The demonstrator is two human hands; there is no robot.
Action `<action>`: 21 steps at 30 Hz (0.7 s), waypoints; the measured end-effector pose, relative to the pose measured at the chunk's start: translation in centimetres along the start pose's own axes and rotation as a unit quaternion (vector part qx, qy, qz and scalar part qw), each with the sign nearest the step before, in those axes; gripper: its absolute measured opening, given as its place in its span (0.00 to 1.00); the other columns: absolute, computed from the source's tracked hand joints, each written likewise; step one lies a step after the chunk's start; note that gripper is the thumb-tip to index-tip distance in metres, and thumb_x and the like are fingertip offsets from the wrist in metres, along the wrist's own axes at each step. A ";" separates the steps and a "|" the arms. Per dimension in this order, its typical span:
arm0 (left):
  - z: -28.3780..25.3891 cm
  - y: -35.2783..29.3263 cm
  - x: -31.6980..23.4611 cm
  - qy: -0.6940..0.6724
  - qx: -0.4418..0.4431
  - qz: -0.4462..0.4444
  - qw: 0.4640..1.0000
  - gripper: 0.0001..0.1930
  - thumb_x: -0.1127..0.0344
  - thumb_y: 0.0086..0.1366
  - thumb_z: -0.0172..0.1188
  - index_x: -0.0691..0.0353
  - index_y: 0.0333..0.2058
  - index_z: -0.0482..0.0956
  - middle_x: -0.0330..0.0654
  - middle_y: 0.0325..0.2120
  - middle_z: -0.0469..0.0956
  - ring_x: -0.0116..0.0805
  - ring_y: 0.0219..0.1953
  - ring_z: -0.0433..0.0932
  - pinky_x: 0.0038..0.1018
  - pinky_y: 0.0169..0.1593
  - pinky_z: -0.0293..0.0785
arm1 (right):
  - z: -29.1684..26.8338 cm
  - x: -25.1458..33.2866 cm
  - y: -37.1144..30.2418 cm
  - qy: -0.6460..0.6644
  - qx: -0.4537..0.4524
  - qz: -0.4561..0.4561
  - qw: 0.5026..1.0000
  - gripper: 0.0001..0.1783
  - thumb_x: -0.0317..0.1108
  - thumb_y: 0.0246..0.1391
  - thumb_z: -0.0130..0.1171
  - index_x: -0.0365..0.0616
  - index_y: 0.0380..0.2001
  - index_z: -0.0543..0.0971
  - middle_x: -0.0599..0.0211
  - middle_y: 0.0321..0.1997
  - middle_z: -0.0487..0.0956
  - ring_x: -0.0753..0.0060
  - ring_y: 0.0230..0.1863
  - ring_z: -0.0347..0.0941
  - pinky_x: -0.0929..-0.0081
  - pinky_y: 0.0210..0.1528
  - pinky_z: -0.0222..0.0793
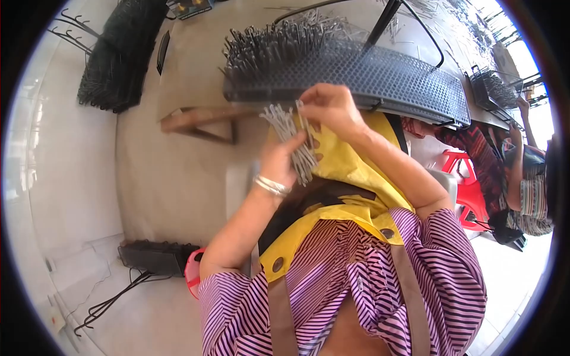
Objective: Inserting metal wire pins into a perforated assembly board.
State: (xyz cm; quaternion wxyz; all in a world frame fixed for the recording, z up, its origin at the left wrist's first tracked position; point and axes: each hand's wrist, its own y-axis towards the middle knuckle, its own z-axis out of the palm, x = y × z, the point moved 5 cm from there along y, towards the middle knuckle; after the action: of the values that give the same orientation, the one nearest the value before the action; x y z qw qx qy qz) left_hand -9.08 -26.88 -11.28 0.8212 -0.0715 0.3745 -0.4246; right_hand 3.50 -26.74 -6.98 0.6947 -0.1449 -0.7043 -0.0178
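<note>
My left hand [281, 159] is wrapped round a bundle of thin grey metal rods [287, 123], their knobbed ends pointing up and away from me. Just right of the bundle's top, my right hand [332, 110] pinches one metal rod [301, 113] between thumb and fingers. Both hands are over my yellow apron [350, 157]. Directly beyond them lies a long dark rack [392, 74] with a perforated top. Dense rows of upright rods [261, 53] fill its left end, while the holes toward the right show bare.
A dark rack packed with rods [122, 53] is at the far left, another black rack [153, 258] at the lower left. A wooden frame [196, 121] lies left of my hands. At the right another person [522, 172] is near a red stool [466, 193] and a smaller rack [493, 89].
</note>
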 end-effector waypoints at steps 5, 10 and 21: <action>0.7 -0.4 0.5 -0.005 0.021 -0.046 0.999 0.12 0.72 0.54 0.50 0.60 0.39 0.66 0.42 0.29 0.71 0.35 0.26 0.73 0.33 0.27 0.75 | -0.6 0.0 -0.5 -0.007 -0.003 -0.002 1.000 0.09 0.24 0.40 0.55 0.32 0.27 0.70 0.66 0.17 0.72 0.81 0.12 0.66 0.86 0.14 0.60; -1.5 0.3 1.1 -0.053 -0.038 -0.058 0.996 0.06 0.70 0.55 0.50 0.65 0.31 0.68 0.42 0.25 0.71 0.35 0.28 0.73 0.35 0.32 0.74 | -2.4 2.1 1.1 0.023 -0.070 -0.032 0.997 0.10 0.23 0.40 0.55 0.32 0.30 0.71 0.65 0.19 0.73 0.79 0.14 0.67 0.84 0.16 0.62; -1.3 0.6 1.1 -0.103 -0.033 -0.057 0.992 0.03 0.70 0.54 0.52 0.61 0.27 0.67 0.39 0.20 0.67 0.27 0.19 0.63 0.25 0.23 0.62 | -0.3 6.7 5.1 -0.165 -0.255 -0.465 0.831 0.09 0.25 0.37 0.59 0.38 0.25 0.70 0.59 0.21 0.75 0.67 0.23 0.74 0.79 0.25 0.68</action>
State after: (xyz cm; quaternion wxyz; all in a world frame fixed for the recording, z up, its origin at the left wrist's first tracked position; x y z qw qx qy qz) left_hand -9.18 -27.08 -13.10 0.8269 -0.1633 0.2968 -0.4488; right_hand 4.97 -20.76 -1.30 0.4161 0.0268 -0.7631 -0.4938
